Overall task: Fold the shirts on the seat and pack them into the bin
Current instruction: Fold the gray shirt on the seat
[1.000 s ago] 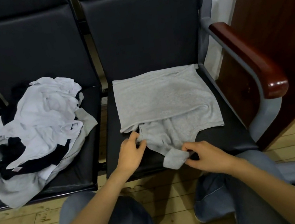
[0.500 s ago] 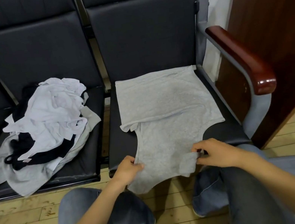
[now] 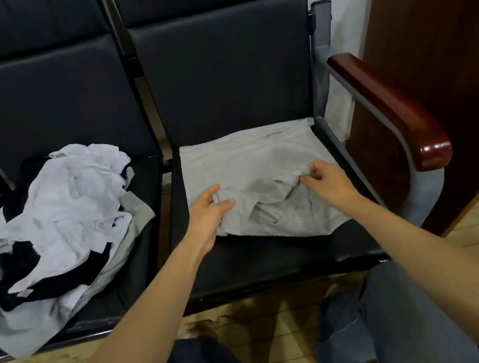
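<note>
The left hand (image 3: 208, 210) and right hand (image 3: 326, 182), each pinching an edge of the grey shirt (image 3: 247, 160), had carried its hem up from the front lip of the seat (image 3: 277, 258) onto the shirt's middle. Bunched cloth hid part of both grips. A pile of shirts (image 3: 62, 219) lay one place over.

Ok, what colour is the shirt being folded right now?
The shirt is plain light grey; the head view shows it.

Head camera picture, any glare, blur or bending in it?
Head view: a bright glint on the armrest at its glossy end; head view: wide-angle bending, the seat backs slanting at their edges; head view: soft overall, with a faint shadow on the grey shirt.
</note>
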Available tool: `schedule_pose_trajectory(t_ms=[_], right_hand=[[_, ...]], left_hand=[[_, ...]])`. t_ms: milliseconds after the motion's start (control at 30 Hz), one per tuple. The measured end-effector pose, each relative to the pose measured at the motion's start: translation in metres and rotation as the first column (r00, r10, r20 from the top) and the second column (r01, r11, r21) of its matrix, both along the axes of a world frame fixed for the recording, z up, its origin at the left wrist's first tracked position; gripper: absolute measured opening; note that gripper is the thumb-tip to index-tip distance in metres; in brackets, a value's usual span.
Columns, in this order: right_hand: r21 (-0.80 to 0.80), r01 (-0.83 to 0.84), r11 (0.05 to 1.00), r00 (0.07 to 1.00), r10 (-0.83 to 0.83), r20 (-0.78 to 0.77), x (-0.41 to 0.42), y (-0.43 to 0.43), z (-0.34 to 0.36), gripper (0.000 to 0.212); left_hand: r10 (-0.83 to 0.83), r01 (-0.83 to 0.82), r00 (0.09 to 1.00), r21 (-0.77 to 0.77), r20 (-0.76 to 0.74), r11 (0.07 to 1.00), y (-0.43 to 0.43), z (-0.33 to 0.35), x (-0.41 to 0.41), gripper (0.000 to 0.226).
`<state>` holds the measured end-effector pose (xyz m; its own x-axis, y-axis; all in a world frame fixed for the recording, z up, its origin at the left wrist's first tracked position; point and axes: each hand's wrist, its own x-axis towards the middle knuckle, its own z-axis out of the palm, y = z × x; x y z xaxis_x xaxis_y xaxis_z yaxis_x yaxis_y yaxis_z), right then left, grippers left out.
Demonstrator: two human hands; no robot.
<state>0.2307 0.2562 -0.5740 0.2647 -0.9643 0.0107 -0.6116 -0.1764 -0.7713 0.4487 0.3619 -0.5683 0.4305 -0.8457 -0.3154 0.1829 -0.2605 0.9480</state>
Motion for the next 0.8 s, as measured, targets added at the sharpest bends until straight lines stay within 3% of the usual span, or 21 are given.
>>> schedule_pose_trajectory(t_ms=[133, 200, 267, 300, 367, 433, 500, 600, 667, 733, 800], right_hand=[[-0.002, 0.105, 0.994, 0.993, -0.105, -0.047, 0.012, -0.052, -0.006, 0.037], [0.028, 0.142, 0.989, 0.987, -0.140, -0.076, 0.016, -0.078, -0.017, 0.040], [0.059, 0.142, 0.988, 0.981, -0.133, -0.141, 0.018, -0.102, -0.031, 0.035], [0.064, 0.135, 0.989, 0.974, -0.120, -0.195, 0.019, -0.111, -0.038, 0.026], [0.067, 0.125, 0.990, 0.955, -0.101, -0.280, 0.022, -0.131, -0.049, 0.022], [0.117, 0.133, 0.984, 0.953, -0.095, -0.286, 0.027, -0.148, -0.052, 0.046], [0.158, 0.156, 0.975, 0.966, -0.117, -0.232, 0.032, -0.167, -0.054, 0.063], [0.188, 0.198, 0.962, 0.970, -0.164, -0.182, 0.038, -0.193, -0.059, 0.069], [0.197, 0.180, 0.964, 0.959, -0.128, -0.251, 0.039, -0.200, -0.061, 0.082], [0.167, 0.095, 0.981, 0.909, -0.017, -0.417, 0.039, -0.200, -0.062, 0.075], [0.156, 0.003, 0.988, 0.858, 0.078, -0.508, 0.043, -0.195, -0.062, 0.047]], left_hand=[[-0.208, 0.202, 0.968, 0.056, 0.141, 0.978, -0.044, -0.011, 0.004, 0.071], [-0.319, 0.292, 0.929, 0.156, 0.190, 0.944, -0.063, -0.023, 0.002, 0.094], [-0.433, 0.339, 0.828, 0.298, 0.356, 0.893, -0.076, -0.036, -0.007, 0.116], [-0.496, 0.326, 0.709, 0.390, 0.501, 0.861, -0.080, -0.043, -0.016, 0.116], [-0.554, 0.270, 0.382, 0.484, 0.740, 0.833, -0.081, -0.054, -0.039, 0.105], [-0.547, 0.336, 0.182, 0.471, 0.817, 0.816, -0.082, -0.063, -0.061, 0.090], [-0.537, 0.410, 0.130, 0.448, 0.834, 0.795, -0.085, -0.073, -0.076, 0.080], [-0.523, 0.409, 0.167, 0.424, 0.836, 0.808, -0.096, -0.081, -0.082, 0.061], [-0.493, 0.404, 0.129, 0.408, 0.861, 0.819, -0.102, -0.083, -0.079, 0.039], [-0.388, 0.360, -0.016, 0.367, 0.921, 0.858, -0.106, -0.082, -0.068, 0.021], [-0.360, 0.239, -0.151, 0.388, 0.921, 0.890, -0.102, -0.073, -0.046, 0.018]])
